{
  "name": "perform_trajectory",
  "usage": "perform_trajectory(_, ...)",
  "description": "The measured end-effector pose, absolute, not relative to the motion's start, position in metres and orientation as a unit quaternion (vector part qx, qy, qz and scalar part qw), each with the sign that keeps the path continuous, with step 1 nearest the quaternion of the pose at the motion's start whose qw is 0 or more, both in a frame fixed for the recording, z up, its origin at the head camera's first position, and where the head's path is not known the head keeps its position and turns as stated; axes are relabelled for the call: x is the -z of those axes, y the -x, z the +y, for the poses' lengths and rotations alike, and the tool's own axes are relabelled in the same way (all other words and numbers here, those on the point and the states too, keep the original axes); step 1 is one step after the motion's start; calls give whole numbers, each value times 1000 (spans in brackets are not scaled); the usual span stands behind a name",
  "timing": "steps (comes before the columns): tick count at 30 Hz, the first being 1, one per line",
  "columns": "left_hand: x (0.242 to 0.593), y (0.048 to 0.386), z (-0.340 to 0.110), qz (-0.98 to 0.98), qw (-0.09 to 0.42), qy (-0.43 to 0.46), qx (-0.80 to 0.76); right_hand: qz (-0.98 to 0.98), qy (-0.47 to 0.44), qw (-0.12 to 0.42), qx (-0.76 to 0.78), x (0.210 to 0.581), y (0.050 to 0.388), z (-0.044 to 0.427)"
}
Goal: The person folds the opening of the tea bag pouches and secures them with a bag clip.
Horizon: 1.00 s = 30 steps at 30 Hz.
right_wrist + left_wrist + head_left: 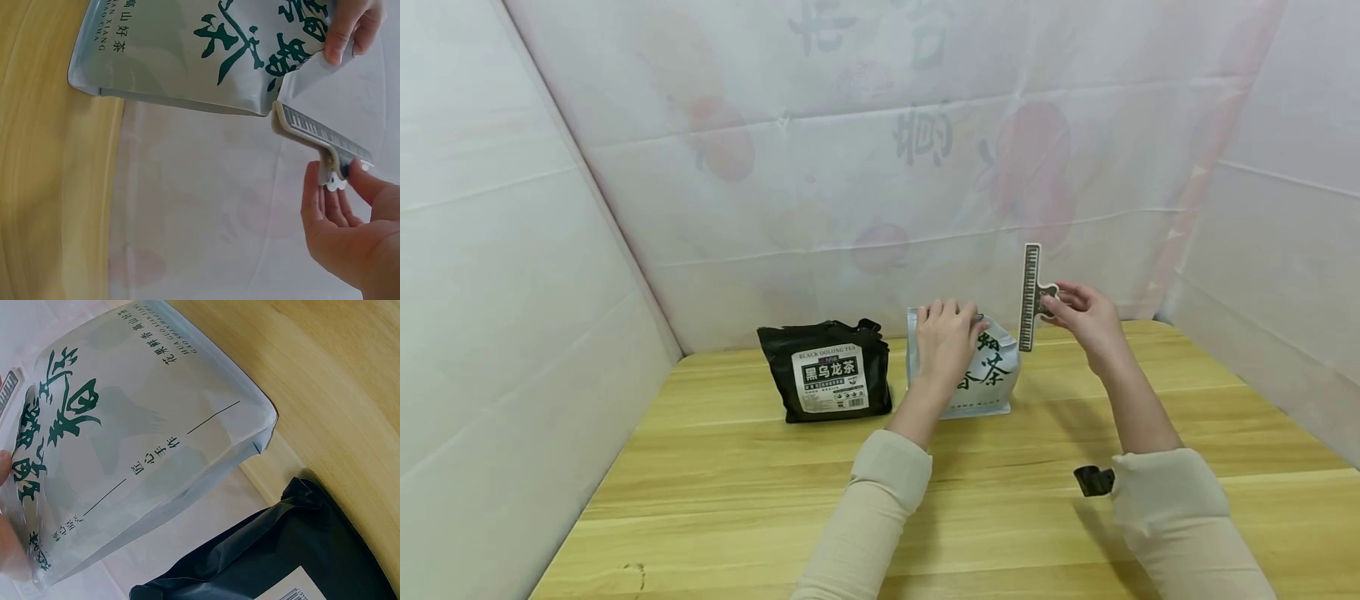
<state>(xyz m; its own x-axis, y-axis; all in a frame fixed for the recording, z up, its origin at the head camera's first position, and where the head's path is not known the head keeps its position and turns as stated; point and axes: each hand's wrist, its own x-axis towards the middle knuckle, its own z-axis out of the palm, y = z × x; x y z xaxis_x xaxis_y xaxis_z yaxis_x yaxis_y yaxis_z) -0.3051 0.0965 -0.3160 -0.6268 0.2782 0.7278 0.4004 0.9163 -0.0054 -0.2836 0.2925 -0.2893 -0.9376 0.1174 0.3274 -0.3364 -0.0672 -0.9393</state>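
Observation:
A white tea bag [992,387] with green characters stands upright on the table, its top folded over. My left hand [943,337] grips that folded top; in the right wrist view its thumb [336,47] presses on the flap. Just right of the bag, my right hand [1086,321] pinches a wide clip [1030,296] by its handles. The clip has a piano-key pattern, and its long edge runs nearly upright in the head view. In the right wrist view one end of the clip [312,131] is close to the bag's top corner; whether they touch I cannot tell.
A black oolong tea bag [786,375] stands left of the white one, its top folded and bunched. Under both is a wooden table [737,500]. Pale cloth walls [820,192] enclose the back and sides. A small black object [1093,481] sits by the right cuff.

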Motion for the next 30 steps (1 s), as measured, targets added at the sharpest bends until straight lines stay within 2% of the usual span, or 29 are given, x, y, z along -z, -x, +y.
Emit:
perform_trajectory(8, 315, 305, 97, -903, 378, 187, 84, -590, -108, 191, -777, 295, 287, 288)
perform_trajectory(19, 315, 306, 97, -890, 404, 193, 91, -510, -147, 227, -817, 298, 291, 288)
perform_trajectory(30, 311, 305, 95, -903, 369, 195, 101, -589, -170, 193, -766, 302, 297, 288)
